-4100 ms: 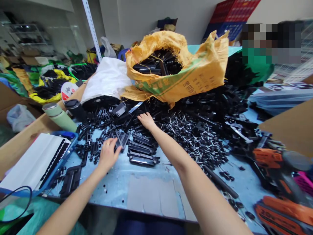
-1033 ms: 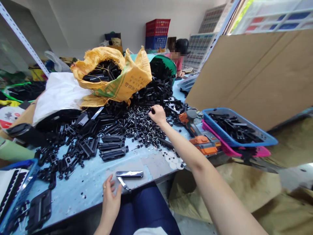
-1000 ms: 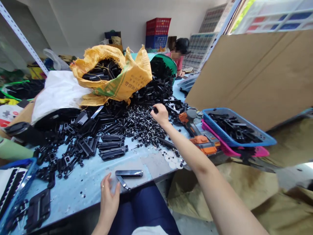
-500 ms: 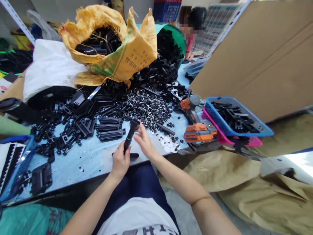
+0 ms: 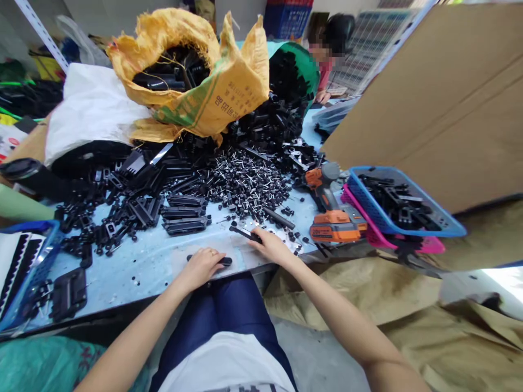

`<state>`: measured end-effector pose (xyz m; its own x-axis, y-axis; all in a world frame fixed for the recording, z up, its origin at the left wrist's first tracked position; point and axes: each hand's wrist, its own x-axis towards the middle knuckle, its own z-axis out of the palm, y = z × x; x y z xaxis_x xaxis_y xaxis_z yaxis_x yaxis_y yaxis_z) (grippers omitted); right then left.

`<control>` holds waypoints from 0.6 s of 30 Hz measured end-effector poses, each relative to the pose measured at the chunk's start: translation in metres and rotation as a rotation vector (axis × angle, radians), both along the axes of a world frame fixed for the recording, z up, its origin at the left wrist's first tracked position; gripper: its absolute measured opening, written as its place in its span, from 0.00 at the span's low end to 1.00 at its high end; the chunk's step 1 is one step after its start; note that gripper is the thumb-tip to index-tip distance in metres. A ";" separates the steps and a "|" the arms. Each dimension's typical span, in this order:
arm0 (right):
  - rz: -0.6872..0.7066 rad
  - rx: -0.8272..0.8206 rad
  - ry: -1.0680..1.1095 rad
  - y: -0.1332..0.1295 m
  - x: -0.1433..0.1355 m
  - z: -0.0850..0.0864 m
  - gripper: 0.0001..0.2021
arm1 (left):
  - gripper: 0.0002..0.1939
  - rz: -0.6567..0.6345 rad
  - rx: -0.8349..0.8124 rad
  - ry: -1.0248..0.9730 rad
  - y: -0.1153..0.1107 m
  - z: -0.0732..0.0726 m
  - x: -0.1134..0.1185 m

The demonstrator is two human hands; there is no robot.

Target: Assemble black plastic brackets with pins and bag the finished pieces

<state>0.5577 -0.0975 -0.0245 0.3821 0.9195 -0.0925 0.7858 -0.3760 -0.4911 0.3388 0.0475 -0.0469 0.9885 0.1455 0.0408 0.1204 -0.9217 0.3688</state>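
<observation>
My left hand [image 5: 204, 267] rests at the table's front edge, its fingers closed over a long black plastic piece [image 5: 226, 261] that shows at both sides of the hand. To the right, my right hand [image 5: 270, 245] is closed on the near end of a slim black plastic part [image 5: 244, 232]. That part lies low over the tabletop, pointing away to the left. Behind it spreads a heap of small black-headed metal screws or pins [image 5: 249, 182]. A short stack of long black pieces [image 5: 186, 213] sits beyond my left hand.
An orange-and-black cordless power tool [image 5: 333, 209] lies right of the hands, beside a blue basket [image 5: 443, 228] of black parts on a pink one [image 5: 435, 245]. Behind stand a yellow sack [image 5: 241, 81] and a white sack [image 5: 98, 103]. A person [image 5: 324, 71] sits beyond.
Both hands held one upright black part between them. Now they are apart and lower: left on the piece lying at the edge, right further right with a slim part near the table.
</observation>
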 end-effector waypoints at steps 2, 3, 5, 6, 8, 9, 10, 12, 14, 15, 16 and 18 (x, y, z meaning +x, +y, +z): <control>0.093 -0.023 -0.085 -0.006 0.002 0.003 0.13 | 0.13 0.100 0.091 0.035 -0.002 0.000 0.003; 0.175 -0.030 -0.108 -0.008 0.002 0.005 0.13 | 0.12 0.151 0.126 0.054 -0.002 0.000 0.004; 0.372 -0.059 -0.138 -0.011 0.000 0.007 0.13 | 0.12 0.213 0.149 0.078 -0.001 0.000 0.007; 0.459 -0.081 -0.157 -0.011 -0.003 0.007 0.14 | 0.13 0.221 0.139 0.080 0.000 0.000 0.008; 0.545 -0.116 -0.220 -0.010 -0.013 0.003 0.16 | 0.14 0.213 0.106 0.064 0.000 0.000 0.010; 0.552 -0.122 -0.257 -0.008 -0.018 0.000 0.18 | 0.15 0.204 0.091 0.054 -0.001 0.001 0.010; 0.548 -0.124 -0.289 -0.005 -0.023 -0.002 0.19 | 0.16 0.193 0.077 0.046 -0.001 0.001 0.011; 0.508 -0.120 -0.337 -0.001 -0.033 -0.007 0.20 | 0.16 0.180 0.053 0.039 -0.003 0.002 0.012; 0.463 -0.112 -0.379 0.001 -0.040 -0.008 0.20 | 0.22 0.172 0.035 0.025 -0.003 0.002 0.011; 0.444 -0.101 -0.404 0.001 -0.042 -0.007 0.20 | 0.26 0.170 0.028 0.015 -0.003 0.002 0.011; 0.430 -0.084 -0.433 0.000 -0.045 -0.006 0.19 | 0.31 0.169 0.021 0.006 -0.003 0.002 0.010; 0.416 -0.041 -0.496 -0.002 -0.050 -0.004 0.19 | 0.35 0.175 0.009 -0.017 -0.002 0.000 0.008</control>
